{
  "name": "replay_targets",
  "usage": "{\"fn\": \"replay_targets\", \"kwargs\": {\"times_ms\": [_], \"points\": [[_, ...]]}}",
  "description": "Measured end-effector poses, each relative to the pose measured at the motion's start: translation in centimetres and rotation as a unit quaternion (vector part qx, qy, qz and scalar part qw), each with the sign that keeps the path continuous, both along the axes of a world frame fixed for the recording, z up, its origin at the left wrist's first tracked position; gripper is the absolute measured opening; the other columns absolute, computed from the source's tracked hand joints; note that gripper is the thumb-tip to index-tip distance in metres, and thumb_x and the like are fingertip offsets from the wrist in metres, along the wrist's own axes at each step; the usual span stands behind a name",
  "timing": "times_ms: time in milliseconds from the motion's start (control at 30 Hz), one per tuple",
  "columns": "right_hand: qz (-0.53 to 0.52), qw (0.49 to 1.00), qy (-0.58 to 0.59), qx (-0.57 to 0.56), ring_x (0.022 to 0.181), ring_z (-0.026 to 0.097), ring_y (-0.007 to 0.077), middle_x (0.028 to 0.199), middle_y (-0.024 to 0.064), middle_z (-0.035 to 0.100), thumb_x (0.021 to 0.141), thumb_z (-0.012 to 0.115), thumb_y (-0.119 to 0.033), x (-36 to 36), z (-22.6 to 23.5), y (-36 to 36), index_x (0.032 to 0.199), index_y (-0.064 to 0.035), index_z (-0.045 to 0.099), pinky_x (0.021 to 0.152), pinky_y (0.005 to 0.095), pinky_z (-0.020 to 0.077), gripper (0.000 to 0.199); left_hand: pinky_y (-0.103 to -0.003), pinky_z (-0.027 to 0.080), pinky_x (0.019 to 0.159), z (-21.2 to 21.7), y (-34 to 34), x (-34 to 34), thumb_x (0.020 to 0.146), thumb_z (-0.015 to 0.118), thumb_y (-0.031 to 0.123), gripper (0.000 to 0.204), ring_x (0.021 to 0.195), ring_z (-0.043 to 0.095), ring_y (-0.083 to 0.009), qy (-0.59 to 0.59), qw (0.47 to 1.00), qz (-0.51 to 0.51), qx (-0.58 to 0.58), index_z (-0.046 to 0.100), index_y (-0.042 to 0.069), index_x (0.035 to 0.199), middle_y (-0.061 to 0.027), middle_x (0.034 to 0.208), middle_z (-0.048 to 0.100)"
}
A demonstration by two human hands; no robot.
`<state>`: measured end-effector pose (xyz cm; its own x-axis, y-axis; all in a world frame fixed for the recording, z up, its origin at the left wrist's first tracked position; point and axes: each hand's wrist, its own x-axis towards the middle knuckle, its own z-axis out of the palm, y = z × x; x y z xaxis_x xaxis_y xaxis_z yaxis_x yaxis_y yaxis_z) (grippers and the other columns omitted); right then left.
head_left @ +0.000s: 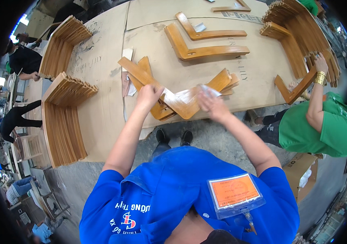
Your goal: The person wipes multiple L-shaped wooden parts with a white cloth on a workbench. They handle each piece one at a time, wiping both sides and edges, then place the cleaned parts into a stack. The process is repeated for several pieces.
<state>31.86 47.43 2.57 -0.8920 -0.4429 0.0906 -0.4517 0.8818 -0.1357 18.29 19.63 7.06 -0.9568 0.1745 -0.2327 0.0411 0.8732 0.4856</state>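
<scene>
The person's left hand (pixel 149 96) has its fingers curled on the left arm of an angled wooden piece (pixel 187 110), which lies at the near edge of the cardboard-covered table (pixel 104 77); whether these fingers grip it, I cannot tell. The right hand (pixel 214 106) is blurred, with fingers rather extended over a pale sheet (pixel 211 90) at the right arm of this piece; how firmly the sheet is held is not clear. Other wooden pieces (pixel 162 112) lie directly under it and stick out on both sides, crowding the place. Farther away rest two angled pieces (pixel 210 52), one beyond the other. On the left stand a near stack (pixel 64 122) and a far stack (pixel 63 49); on the far right is a bigger stack (pixel 301 30), where a co-worker in green (pixel 313 126) reaches, with another angled piece (pixel 302 88) just beside.
</scene>
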Motion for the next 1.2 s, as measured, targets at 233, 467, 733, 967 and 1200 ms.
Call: {"fn": "replay_targets", "kwargs": {"times_ms": [233,467,733,967,1200], "points": [[-0.057,0.967,-0.147,-0.201,0.136,0.036,0.0288,0.146,0.0038,0.04,0.092,0.046,-0.02,-3.3,-1.2,1.7,0.143,-0.0214,0.037,0.111,0.0489,0.0299,0.052,-0.047,0.035,0.103,-4.5,3.5,-0.6,0.087,0.055,0.031,0.033,0.092,0.058,-0.0269,0.28,0.937,-0.206,-0.04,0.069,0.006,0.07,-0.0077,0.08,0.067],[-0.101,0.891,-0.143,-0.419,0.133,0.039,0.027,0.146,0.009,0.039,0.096,0.036,-0.012,-2.0,-3.0,0.3,0.142,-0.0042,0.032,0.112,0.0448,0.0301,0.047,-0.048,0.028,0.11,-4.8,3.7,-0.8,0.086,0.049,0.029,0.035,0.098,0.057,-0.0285,0.194,0.961,-0.188,-0.063,0.071,0.006,0.074,-0.0093,0.085,0.068],[-0.212,0.976,-0.029,-0.05,0.137,0.034,0.0272,0.15,0.0086,0.034,0.095,0.039,-0.02,-7.2,-2.4,6.5,0.14,-0.0112,0.04,0.108,0.0428,0.0335,0.047,-0.048,0.029,0.109,-4.5,3.7,-0.9,0.085,0.049,0.027,0.033,0.095,0.057,-0.0286,0.207,0.954,-0.195,-0.089,0.071,0.006,0.073,-0.0098,0.083,0.068],[-0.095,0.993,-0.061,0.024,0.139,0.031,0.0261,0.152,0.0097,0.031,0.092,0.045,-0.02,-2.4,-4.5,1.8,0.14,-0.0129,0.042,0.112,0.038,0.0283,0.05,-0.048,0.029,0.109,-4.7,3.7,-0.9,0.084,0.05,0.027,0.032,0.096,0.057,-0.0283,0.2,0.957,-0.192,-0.089,0.071,0.006,0.073,-0.0097,0.083,0.068],[-0.209,0.977,0.03,-0.032,0.135,0.036,0.0331,0.148,0.0146,0.036,0.09,0.043,-0.009,-7.2,-3.8,9.0,0.141,-0.0081,0.04,0.109,0.0423,0.0324,0.051,-0.048,0.031,0.107,-5.1,3.7,-0.8,0.083,0.05,0.025,0.03,0.087,0.057,-0.0275,0.258,0.947,-0.185,-0.046,0.067,0.005,0.067,-0.0092,0.076,0.066]]}}
